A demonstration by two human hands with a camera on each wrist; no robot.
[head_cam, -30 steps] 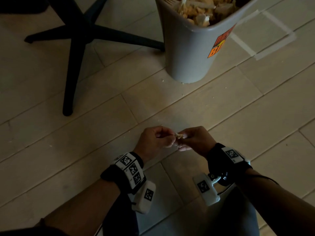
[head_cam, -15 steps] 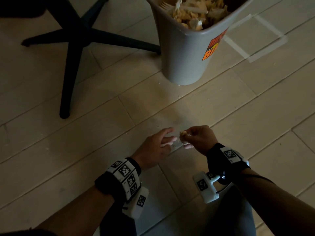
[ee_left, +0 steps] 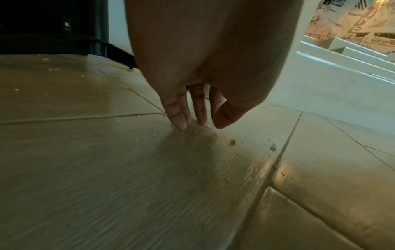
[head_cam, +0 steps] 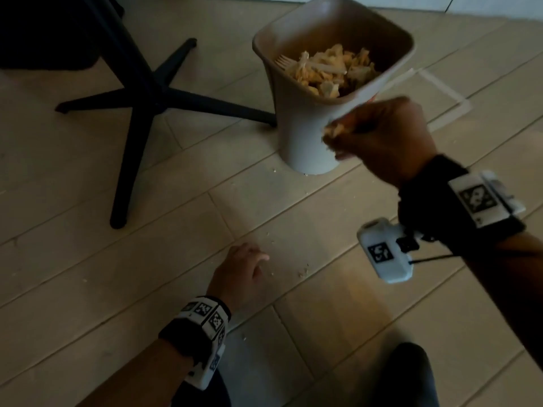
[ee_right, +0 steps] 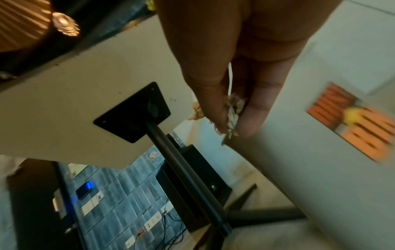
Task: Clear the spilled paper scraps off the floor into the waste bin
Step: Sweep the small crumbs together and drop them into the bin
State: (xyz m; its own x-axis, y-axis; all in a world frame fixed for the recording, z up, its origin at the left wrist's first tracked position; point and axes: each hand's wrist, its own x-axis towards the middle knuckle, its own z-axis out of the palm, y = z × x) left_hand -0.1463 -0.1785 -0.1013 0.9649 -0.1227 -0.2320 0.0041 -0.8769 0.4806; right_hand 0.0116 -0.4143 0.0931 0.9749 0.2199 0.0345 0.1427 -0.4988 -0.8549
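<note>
The grey waste bin (head_cam: 296, 136) stands on the floor ahead, filled with crumpled paper scraps (head_cam: 326, 70). My right hand (head_cam: 338, 136) is raised in front of the bin's near wall, just below its rim, and pinches a small wad of paper scraps (ee_right: 232, 108) between thumb and fingers. My left hand (head_cam: 258, 259) is down on the floor with straight fingertips (ee_left: 180, 122) touching the tile and holds nothing. Tiny paper crumbs (head_cam: 303, 271) lie on the tile just right of it; in the left wrist view one crumb (ee_left: 232, 142) sits close to the thumb.
A black table base (head_cam: 132, 92) with spread legs stands left of the bin, one leg reaching the bin's foot. Pale tape lines (head_cam: 446, 92) mark the floor right of the bin. More small crumbs (head_cam: 274, 170) lie near the bin's base. My knee (head_cam: 408, 374) shows at bottom.
My right hand has lifted from the floor up toward the bin with the scraps in its pinch. My left hand let go, parted from it and dropped its fingertips to the tile.
</note>
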